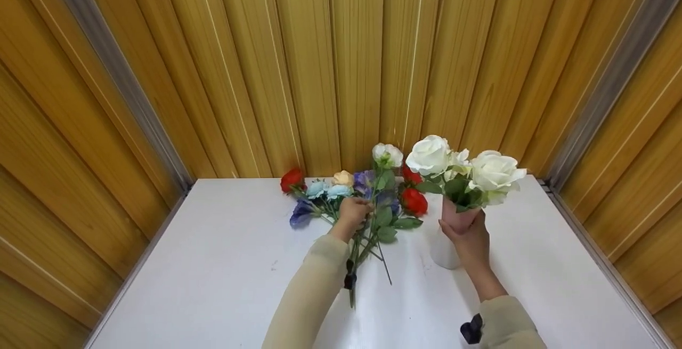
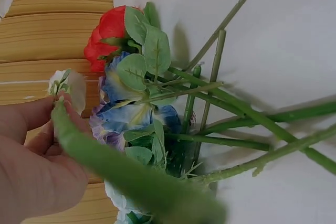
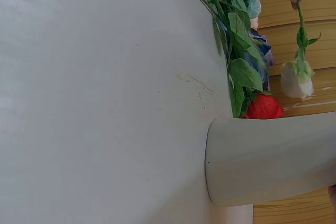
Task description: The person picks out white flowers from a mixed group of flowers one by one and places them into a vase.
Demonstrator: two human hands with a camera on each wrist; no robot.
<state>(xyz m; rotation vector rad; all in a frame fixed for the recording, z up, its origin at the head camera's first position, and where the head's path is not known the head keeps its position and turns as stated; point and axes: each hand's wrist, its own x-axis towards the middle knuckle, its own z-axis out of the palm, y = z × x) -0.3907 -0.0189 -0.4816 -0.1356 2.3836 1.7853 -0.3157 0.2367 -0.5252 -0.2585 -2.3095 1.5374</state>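
My left hand (image 1: 354, 213) pinches the green stem of a white artificial flower (image 1: 387, 155), raised over a pile of other flowers. In the left wrist view the stem (image 2: 115, 166) runs out from between finger and thumb, close to the camera. The right hand (image 1: 471, 240) grips a vase (image 1: 445, 250), pink above and pale below, around its upper part. Large white roses (image 1: 494, 170) with green leaves stand in the vase. The right wrist view has the vase's pale lower wall (image 3: 268, 158) with its base at the tabletop, and the white flower (image 3: 297, 80) hanging beyond.
On the white table (image 1: 224, 279) lie red flowers (image 1: 414, 202), light blue flowers (image 1: 327, 189), a peach flower (image 1: 342, 178) and blue-purple flowers (image 1: 301, 213). Their crossed stems (image 1: 352, 298) point toward the front. Wood-patterned panels (image 1: 357, 72) rise behind and at both sides.
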